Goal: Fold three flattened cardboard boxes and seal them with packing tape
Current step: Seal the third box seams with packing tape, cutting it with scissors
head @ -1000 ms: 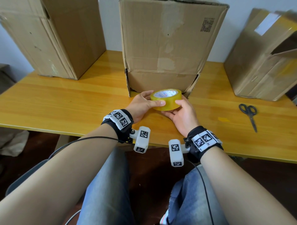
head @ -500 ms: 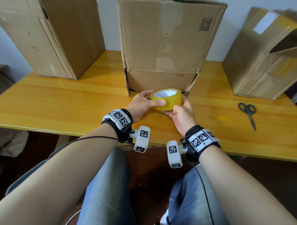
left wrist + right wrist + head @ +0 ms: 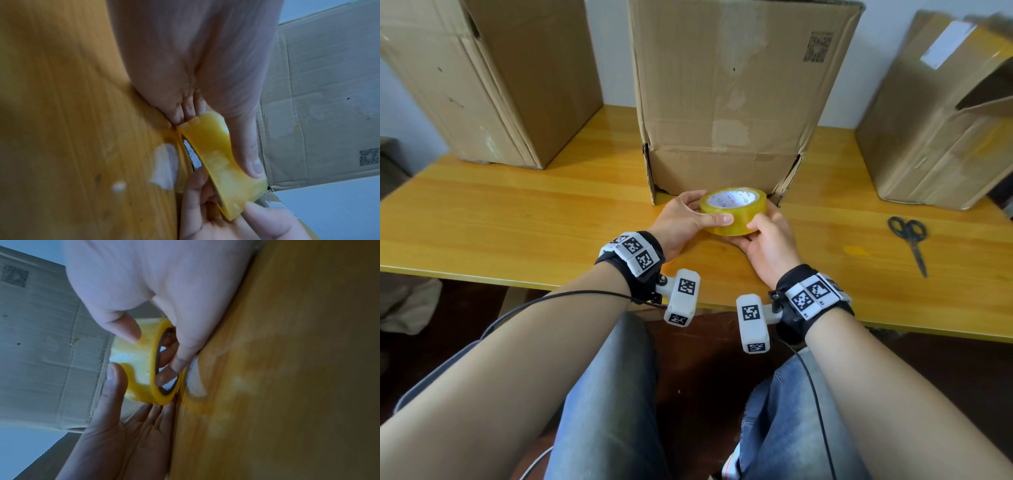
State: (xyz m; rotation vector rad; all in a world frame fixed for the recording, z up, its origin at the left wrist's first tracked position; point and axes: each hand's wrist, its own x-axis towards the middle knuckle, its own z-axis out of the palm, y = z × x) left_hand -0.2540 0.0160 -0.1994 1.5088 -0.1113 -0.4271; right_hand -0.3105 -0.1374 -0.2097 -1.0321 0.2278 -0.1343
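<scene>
Since the right hand point(image 3: 770, 246) has slid a little closer to the roll since a second ago, its thumb now presses on the tape point(image 3: 734, 210) rim where before it sat lower, which I read as feeling for the loose end before any sealing starts. The left hand point(image 3: 685, 222) holds the roll from the other side, thumb laid across the outer band and fingers curled behind it. From the right wrist view the right fingers point(image 3: 166, 374) reach through the core while the thumb pinches the outside. The roll sits between both sets of fingertips, raised just off the table point(image 3: 517, 219), with the middle box point(image 3: 729, 102) right beyond the fingers. The left box point(image 3: 493, 78) and right box point(image 3: 941, 113) stand well apart from the hands, and the scissors point(image 3: 909, 240) lie off to the right of the right fingers. The core label has blue and red print too small to read; a printed code square on the middle box is also illegible.
</scene>
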